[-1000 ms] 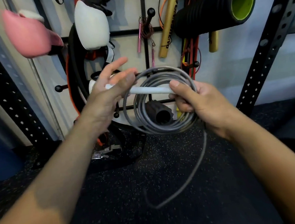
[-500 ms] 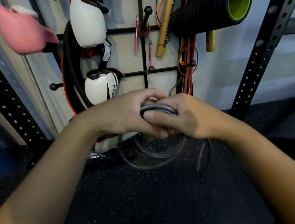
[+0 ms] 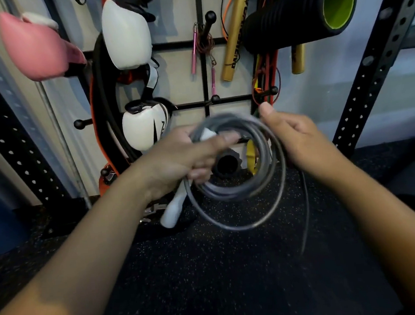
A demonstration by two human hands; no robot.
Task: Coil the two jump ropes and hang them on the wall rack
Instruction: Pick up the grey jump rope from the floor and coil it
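Left hand [image 3: 184, 157] grips grey jump rope [image 3: 239, 192] at coil's left side, fingers curled round bundled loops and white handle [image 3: 174, 210] hanging below. Coil held mid-air, near wall rack [image 3: 202, 57], above dark speckled floor [image 3: 211, 270]. Right hand [image 3: 297, 137] at coil's right edge, thumb up, fingers bent; grip on rope cannot be confirmed. Loose strand trails down right. Motion blur present.

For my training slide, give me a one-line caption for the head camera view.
Both hands, left hand and right hand, hold a coiled grey jump rope before the wall rack.
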